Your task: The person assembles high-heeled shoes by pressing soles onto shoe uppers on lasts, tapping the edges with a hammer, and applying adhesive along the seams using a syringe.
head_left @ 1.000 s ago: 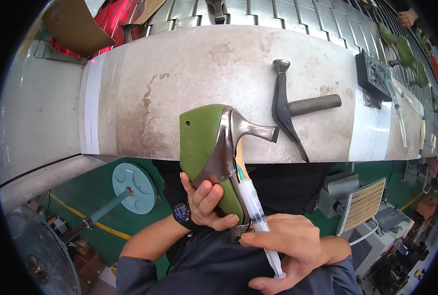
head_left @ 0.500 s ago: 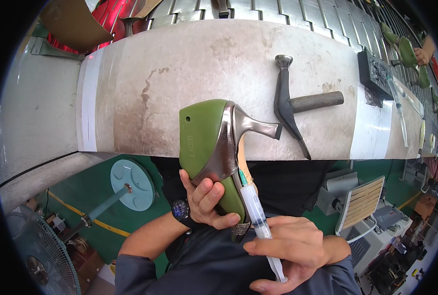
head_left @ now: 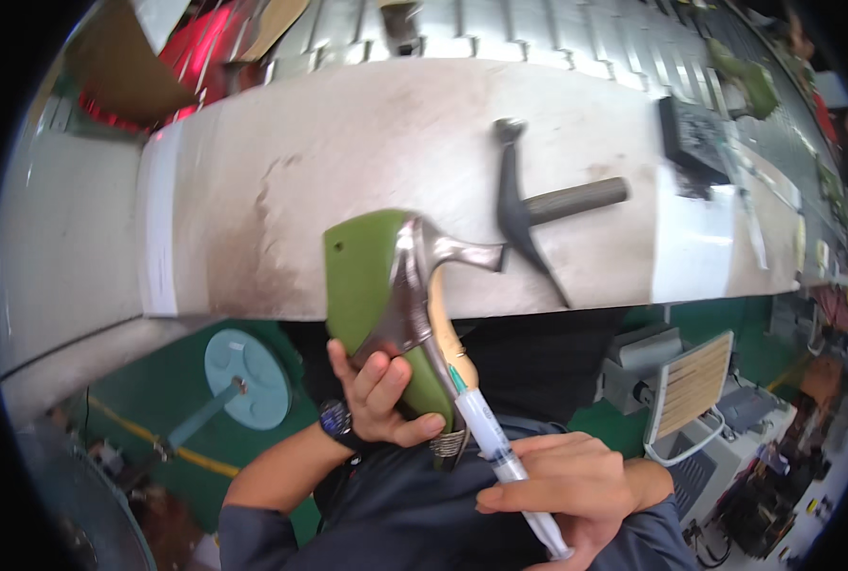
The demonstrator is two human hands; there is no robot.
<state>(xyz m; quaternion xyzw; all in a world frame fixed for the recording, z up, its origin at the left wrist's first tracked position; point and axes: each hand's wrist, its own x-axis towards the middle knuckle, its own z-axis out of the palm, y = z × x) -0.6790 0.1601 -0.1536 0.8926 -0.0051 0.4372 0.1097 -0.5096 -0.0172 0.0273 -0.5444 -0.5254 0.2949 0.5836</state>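
My left hand (head_left: 378, 395) is wrapped around a high-heeled shoe (head_left: 407, 285) in shiny bronze, which sits on a green shoe last (head_left: 359, 271). The heel points right, and a tan sole (head_left: 454, 357) shows along the right side. A band of sparkling trim lies by my left thumb. In my right hand (head_left: 567, 485) is a clear syringe (head_left: 489, 433) with a green tip, its plunger end running down toward my palm. The tip is at the seam between sole and upper; whether it touches cannot be made out.
A hammer (head_left: 514, 200) with a wooden handle lies on the pale worktable (head_left: 348, 143). At the table's right are a black box-shaped block (head_left: 695, 143) and another syringe (head_left: 755, 228). A metal slat conveyor (head_left: 500, 38) runs behind, carrying more green lasts. A blue-green round-plated stand (head_left: 248, 381) is below left.
The syringe tip has moved down along the sole edge, away from the heel. The whole view has shifted a little, with the hammer and table appearing farther left.
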